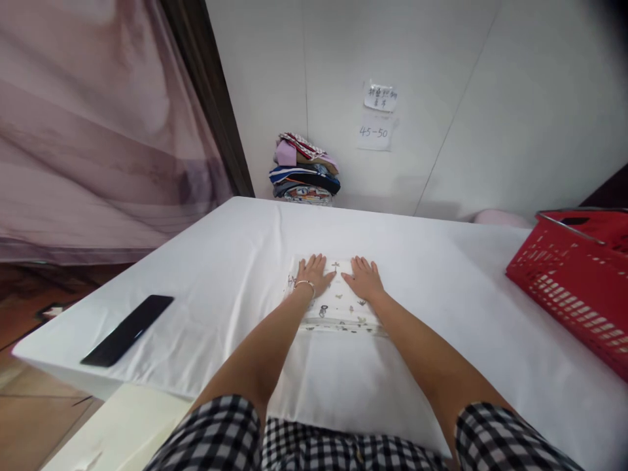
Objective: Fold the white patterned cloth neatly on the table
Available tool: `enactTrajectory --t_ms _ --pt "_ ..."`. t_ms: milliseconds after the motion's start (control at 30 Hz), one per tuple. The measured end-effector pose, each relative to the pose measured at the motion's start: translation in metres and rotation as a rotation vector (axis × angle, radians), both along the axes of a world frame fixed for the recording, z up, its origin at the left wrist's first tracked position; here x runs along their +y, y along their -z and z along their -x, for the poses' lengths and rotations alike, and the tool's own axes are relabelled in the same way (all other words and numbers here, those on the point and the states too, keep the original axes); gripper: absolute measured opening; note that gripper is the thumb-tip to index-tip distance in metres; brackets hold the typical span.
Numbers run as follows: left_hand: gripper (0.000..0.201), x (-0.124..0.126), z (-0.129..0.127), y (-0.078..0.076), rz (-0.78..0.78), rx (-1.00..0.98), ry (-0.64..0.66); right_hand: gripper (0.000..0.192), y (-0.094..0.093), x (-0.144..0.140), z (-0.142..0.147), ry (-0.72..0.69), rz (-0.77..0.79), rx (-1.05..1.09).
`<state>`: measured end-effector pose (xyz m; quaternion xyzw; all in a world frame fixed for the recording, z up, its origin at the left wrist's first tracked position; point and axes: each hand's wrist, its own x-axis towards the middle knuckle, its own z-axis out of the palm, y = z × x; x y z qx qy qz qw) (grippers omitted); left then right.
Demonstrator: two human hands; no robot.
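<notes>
A folded white cloth with small dark prints (338, 307) lies on the white-covered table (422, 261) in front of me. My left hand (314, 273) rests flat on its far left part, fingers spread, with a bracelet at the wrist. On the far right part lies my right hand (364, 278), also flat with the fingers apart. Both palms touch the top of the cloth and grip nothing. Layered folds show along the cloth's near edge. What exact kind of cloth it is, I cannot tell.
A red plastic basket (569, 281) with a metal handle stands at the table's right. Near the left edge lies a flat black object (128, 330). Beyond the far edge, a stack of folded clothes (305, 170) sits against the wall. Handwritten paper signs (375, 131) hang there. A pink curtain (98, 131) hangs left.
</notes>
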<state>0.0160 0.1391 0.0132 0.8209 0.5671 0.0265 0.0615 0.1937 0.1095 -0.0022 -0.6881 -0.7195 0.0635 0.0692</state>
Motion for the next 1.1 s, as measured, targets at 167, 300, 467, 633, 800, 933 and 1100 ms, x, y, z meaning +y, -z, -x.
enactTrajectory --t_ms 167,300,467,633,800,933,1100 --pt "0.071 0.006 0.005 0.01 -0.013 -0.012 -0.011 0.073 0.0 0.0 -0.001 -0.007 -0.012 -0.013" --pt "0.07 0.006 0.004 0.008 -0.009 -0.016 -0.014 0.072 -0.006 0.001 0.001 0.0 0.026 -0.016" --pt "0.064 0.006 0.004 0.008 -0.022 -0.039 -0.01 0.067 -0.017 -0.019 0.009 -0.01 0.128 0.015" --pt "0.058 0.005 0.004 0.001 0.0 -0.046 -0.005 0.061 -0.017 -0.069 0.002 -0.069 0.102 0.056" --pt "0.061 0.001 0.029 -0.009 0.053 0.009 0.012 0.055 -0.01 -0.107 -0.02 0.038 0.077 0.186" --pt "0.061 -0.015 0.059 -0.008 0.046 -0.02 -0.128 0.05 0.002 -0.123 -0.029 0.088 -0.046 0.326" --pt "0.062 -0.044 0.077 -0.004 0.097 -0.155 -0.289 0.047 0.013 -0.133 -0.031 0.106 -0.173 0.454"
